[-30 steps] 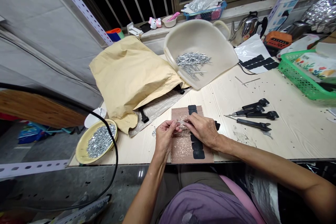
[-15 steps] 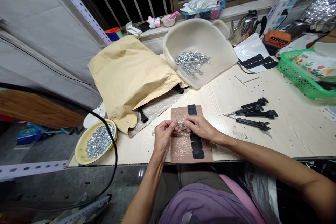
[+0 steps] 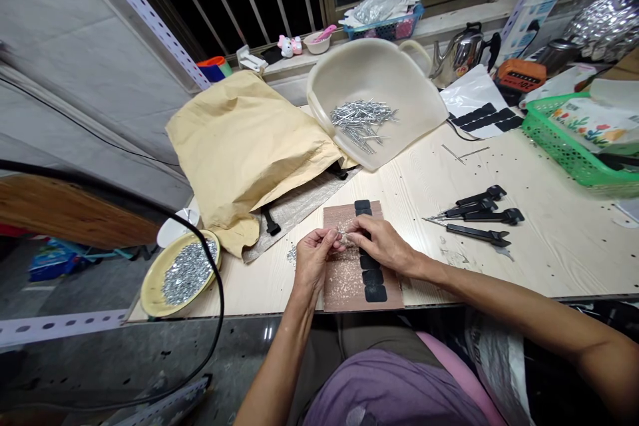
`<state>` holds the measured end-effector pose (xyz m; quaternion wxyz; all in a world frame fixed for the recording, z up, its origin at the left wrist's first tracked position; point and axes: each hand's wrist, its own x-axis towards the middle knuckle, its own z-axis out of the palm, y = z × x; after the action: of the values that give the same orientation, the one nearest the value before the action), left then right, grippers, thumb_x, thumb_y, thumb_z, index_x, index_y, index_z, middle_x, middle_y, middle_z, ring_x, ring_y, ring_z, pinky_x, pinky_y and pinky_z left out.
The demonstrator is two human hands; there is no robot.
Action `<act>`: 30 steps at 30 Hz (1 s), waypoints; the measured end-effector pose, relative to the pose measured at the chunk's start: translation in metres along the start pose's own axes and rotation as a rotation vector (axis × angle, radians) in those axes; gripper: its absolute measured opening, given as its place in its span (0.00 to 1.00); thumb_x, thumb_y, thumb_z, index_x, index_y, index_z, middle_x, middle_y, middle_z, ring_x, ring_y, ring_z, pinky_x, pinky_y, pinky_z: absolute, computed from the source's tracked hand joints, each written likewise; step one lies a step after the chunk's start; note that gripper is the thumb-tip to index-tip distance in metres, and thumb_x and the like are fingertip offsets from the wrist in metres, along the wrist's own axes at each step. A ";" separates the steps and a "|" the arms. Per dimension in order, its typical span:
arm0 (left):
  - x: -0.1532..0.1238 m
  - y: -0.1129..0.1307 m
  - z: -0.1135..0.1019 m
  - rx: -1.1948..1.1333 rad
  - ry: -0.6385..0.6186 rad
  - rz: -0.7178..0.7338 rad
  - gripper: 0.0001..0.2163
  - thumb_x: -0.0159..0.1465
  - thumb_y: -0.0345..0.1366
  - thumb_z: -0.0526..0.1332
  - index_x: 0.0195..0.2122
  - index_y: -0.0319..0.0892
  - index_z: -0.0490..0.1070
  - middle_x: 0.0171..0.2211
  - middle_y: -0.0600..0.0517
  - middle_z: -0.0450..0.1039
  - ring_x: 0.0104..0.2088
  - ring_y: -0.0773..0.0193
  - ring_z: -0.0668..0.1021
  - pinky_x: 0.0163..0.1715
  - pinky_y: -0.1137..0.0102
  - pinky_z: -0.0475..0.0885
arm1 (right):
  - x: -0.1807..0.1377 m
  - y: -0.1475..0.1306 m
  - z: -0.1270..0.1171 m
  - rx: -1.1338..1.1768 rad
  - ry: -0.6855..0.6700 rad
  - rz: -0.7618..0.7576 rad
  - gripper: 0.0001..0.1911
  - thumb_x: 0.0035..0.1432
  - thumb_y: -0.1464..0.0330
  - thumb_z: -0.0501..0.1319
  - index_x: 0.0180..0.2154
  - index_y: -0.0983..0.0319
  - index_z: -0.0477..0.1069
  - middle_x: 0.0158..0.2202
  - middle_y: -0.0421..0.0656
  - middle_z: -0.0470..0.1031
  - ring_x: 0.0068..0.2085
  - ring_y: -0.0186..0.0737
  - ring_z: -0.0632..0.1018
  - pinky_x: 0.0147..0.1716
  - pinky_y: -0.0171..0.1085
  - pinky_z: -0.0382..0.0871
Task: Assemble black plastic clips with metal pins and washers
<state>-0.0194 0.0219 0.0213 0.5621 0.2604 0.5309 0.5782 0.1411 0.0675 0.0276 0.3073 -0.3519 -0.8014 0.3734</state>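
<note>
My left hand [image 3: 315, 254] is closed in a pinch on a small silver metal piece [image 3: 341, 234], too small to name more exactly. From the other side, my right hand [image 3: 382, 244] meets it with thumb and fingers pinched at the piece. Both hands are over a brown board [image 3: 344, 283] with pale worn specks. A column of black rounded pads [image 3: 374, 293] runs down the board, partly covered by my right hand. To the right lie several black-handled tools [image 3: 476, 233] with thin metal shafts.
A yellow bowl [image 3: 150, 293] of small silver parts stands at the left edge. Behind it lies a tan paper sack [image 3: 239, 140]. A cream basin [image 3: 414, 100] holds many metal rods [image 3: 362, 123]. A green basket [image 3: 554, 146] is at right. A black cable [image 3: 218, 306] hangs across the left.
The silver piece shows less of its length between my fingertips, and my right fingers have shifted slightly. The whole view has drifted a little.
</note>
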 end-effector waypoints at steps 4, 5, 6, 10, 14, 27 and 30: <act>0.000 -0.002 0.003 -0.004 -0.028 -0.020 0.12 0.49 0.38 0.70 0.29 0.35 0.74 0.24 0.52 0.75 0.21 0.74 0.74 0.25 0.77 0.71 | -0.001 0.003 -0.002 0.040 -0.018 0.020 0.11 0.63 0.66 0.52 0.30 0.63 0.66 0.28 0.39 0.69 0.30 0.33 0.69 0.31 0.33 0.62; 0.001 -0.002 0.004 -0.005 -0.029 -0.019 0.12 0.48 0.38 0.70 0.29 0.35 0.74 0.24 0.52 0.75 0.21 0.74 0.74 0.25 0.77 0.71 | -0.001 0.004 -0.002 0.083 -0.036 0.062 0.12 0.63 0.66 0.51 0.29 0.63 0.66 0.26 0.38 0.68 0.28 0.32 0.68 0.28 0.32 0.61; 0.001 -0.003 0.004 -0.004 -0.030 -0.018 0.12 0.48 0.38 0.70 0.29 0.35 0.74 0.24 0.52 0.74 0.21 0.74 0.74 0.26 0.77 0.71 | -0.001 0.005 -0.003 0.117 -0.050 0.097 0.13 0.63 0.65 0.51 0.28 0.63 0.65 0.24 0.37 0.67 0.26 0.31 0.67 0.26 0.31 0.60; 0.002 -0.005 0.006 -0.025 -0.048 -0.029 0.12 0.49 0.37 0.70 0.29 0.35 0.74 0.23 0.53 0.74 0.21 0.74 0.74 0.26 0.77 0.71 | -0.003 0.005 -0.005 0.072 0.001 0.068 0.09 0.60 0.66 0.56 0.30 0.63 0.69 0.28 0.39 0.69 0.31 0.33 0.69 0.31 0.33 0.62; 0.001 -0.004 0.008 -0.030 -0.040 -0.046 0.11 0.48 0.37 0.70 0.28 0.35 0.74 0.23 0.53 0.74 0.21 0.74 0.74 0.26 0.78 0.71 | -0.006 0.006 -0.007 0.032 0.006 0.019 0.09 0.61 0.68 0.55 0.34 0.63 0.72 0.32 0.41 0.72 0.35 0.34 0.71 0.36 0.35 0.64; -0.001 -0.004 0.017 -0.097 -0.031 -0.050 0.16 0.51 0.44 0.68 0.31 0.35 0.75 0.26 0.50 0.75 0.23 0.72 0.74 0.28 0.74 0.73 | -0.009 0.008 -0.010 -0.019 0.117 0.036 0.06 0.59 0.68 0.56 0.36 0.62 0.71 0.34 0.43 0.74 0.35 0.36 0.73 0.36 0.37 0.67; -0.001 -0.003 0.014 -0.082 -0.043 -0.045 0.20 0.53 0.48 0.65 0.36 0.34 0.75 0.27 0.49 0.74 0.23 0.71 0.74 0.27 0.73 0.72 | -0.013 0.012 -0.014 -0.057 0.113 0.024 0.06 0.60 0.69 0.56 0.37 0.62 0.70 0.35 0.42 0.73 0.36 0.36 0.73 0.37 0.36 0.67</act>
<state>-0.0059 0.0251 0.0232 0.5964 0.2373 0.5004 0.5810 0.1631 0.0685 0.0226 0.3374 -0.3903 -0.7889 0.3338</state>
